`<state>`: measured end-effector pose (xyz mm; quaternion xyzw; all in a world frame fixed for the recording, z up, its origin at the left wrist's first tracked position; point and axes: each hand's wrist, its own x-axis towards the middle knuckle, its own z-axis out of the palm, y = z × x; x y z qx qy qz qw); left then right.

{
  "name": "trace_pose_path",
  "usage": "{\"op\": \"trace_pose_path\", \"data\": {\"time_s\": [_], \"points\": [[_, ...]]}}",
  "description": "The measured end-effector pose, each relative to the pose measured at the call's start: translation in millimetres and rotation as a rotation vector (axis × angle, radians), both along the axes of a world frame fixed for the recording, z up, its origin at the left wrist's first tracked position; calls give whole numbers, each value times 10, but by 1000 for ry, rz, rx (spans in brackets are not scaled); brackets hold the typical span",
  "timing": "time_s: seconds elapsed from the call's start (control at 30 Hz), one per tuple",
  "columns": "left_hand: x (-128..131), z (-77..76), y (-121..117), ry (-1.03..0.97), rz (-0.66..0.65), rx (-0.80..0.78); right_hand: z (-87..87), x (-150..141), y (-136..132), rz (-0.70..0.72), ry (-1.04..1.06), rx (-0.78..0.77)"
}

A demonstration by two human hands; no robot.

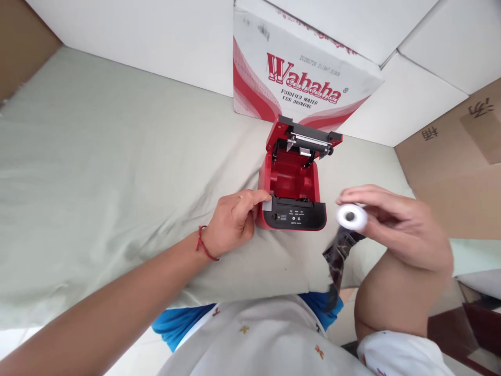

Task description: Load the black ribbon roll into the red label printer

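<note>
Red printer [293, 183], mid-frame, already opened, touched by curled left hand [235, 216] with unclear hold; white roll [357, 219], centre-right, not inside, pinched by right hand [403, 224].

I see smooth red plastic on the device [290, 180], matt black on its panel [310, 213] and shiny metal on its crossbar [312, 139]. The roll [358, 215] looks like white paper, the dark strip [336, 261] glossy, the cloth [117, 172] matt and creased.
</note>
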<state>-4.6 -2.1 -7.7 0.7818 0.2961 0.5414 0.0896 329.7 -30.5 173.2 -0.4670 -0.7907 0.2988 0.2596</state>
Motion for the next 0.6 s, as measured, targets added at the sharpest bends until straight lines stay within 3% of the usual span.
{"op": "trace_pose_path", "data": {"time_s": [0.1, 0.2, 0.33, 0.43, 0.6], "points": [[-16, 16, -3, 39, 2, 3, -107, -354, 254, -4, -137, -29], [-10, 68, -22, 72, 25, 4, -248, -665, 433, -59, -342, 75], [39, 157, -83, 57, 137, 147, -305, -973, 545, -159, -701, 58], [77, 213, -167, 34, 185, 276, -281, -1131, 589, -183, -776, 25], [103, 271, -308, 156, 95, 324, -341, -1232, 710, -219, -827, 11]]}}
